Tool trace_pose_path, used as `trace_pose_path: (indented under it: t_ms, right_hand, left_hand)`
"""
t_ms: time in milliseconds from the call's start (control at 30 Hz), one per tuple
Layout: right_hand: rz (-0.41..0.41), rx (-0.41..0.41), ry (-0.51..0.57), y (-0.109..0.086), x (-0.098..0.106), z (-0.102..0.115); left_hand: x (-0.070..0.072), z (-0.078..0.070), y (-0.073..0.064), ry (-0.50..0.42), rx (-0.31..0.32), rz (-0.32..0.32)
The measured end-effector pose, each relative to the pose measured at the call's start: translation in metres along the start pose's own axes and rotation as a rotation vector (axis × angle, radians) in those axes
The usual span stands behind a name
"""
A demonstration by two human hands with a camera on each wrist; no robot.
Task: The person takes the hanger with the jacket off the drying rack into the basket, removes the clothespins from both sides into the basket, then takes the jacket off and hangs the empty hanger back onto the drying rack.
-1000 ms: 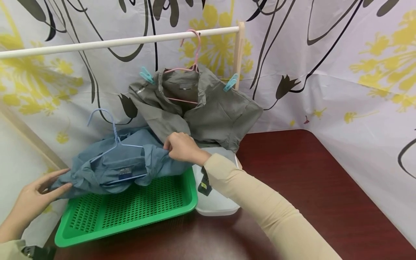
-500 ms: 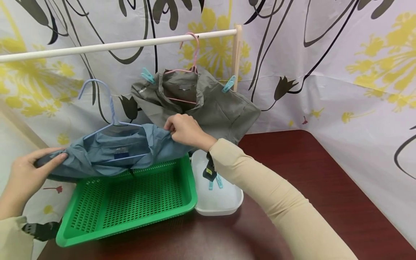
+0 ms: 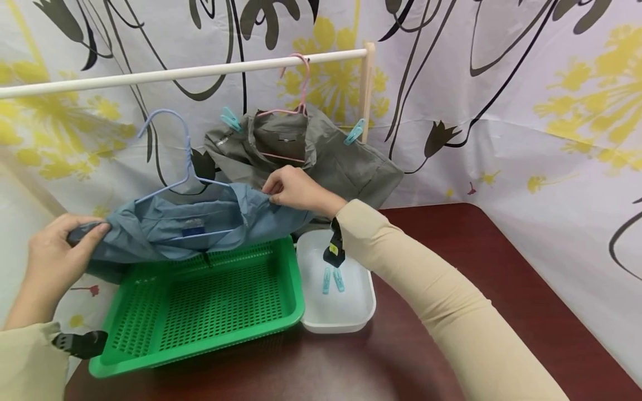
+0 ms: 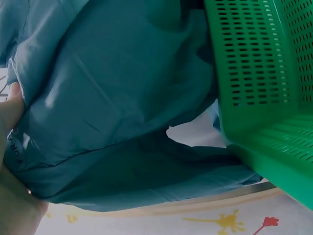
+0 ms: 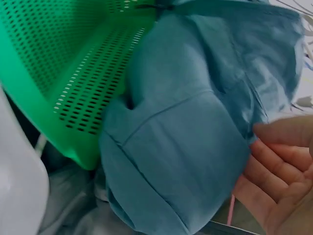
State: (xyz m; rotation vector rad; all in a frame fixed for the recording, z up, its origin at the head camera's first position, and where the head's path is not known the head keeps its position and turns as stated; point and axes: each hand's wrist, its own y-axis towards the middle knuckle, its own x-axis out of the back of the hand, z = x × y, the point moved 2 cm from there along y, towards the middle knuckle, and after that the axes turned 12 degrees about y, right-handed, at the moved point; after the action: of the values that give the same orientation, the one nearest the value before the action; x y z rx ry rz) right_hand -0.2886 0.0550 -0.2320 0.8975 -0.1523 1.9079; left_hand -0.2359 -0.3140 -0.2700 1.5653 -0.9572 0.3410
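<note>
On the bench (image 3: 436,267), the green basket (image 3: 220,303) showed its perforated base; the blue shirt (image 3: 173,214), on a blue hanger (image 3: 188,161), was held above its rear and hid part of the back rim. Just beside it, the white tub (image 3: 348,312) contained two turquoise clothespins (image 3: 326,281); a sleeve (image 3: 426,278) covered one rear corner. The left hand (image 3: 57,250) and right hand (image 3: 301,189) each pinched one side of the shirt, which partly concealed the gray shirt (image 3: 356,167). A dark strand (image 3: 207,260) below the shirt was too small to identify.
</note>
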Motion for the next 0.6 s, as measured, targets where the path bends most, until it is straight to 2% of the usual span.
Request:
trace_pose_path:
  t_ms: [167, 333, 467, 600]
  right_hand:
    - [-0.015, 0.013, 0.043, 0.013, 0.008, 0.014]
    - [-0.046, 0.056, 0.065, 0.028, 0.004, 0.038]
    - [-0.025, 0.101, 0.092, 0.041, -0.004, 0.056]
    - [0.016, 0.098, 0.079, 0.053, -0.011, 0.066]
  left_hand:
    - [0.004, -0.002, -0.001, -0.047, 0.022, -0.032]
    - [0.008, -0.006, 0.0, -0.092, 0.009, -0.026]
    - [0.011, -0.01, 0.002, -0.119, -0.003, -0.023]
    - [0.011, -0.013, 0.004, -0.115, -0.014, -0.024]
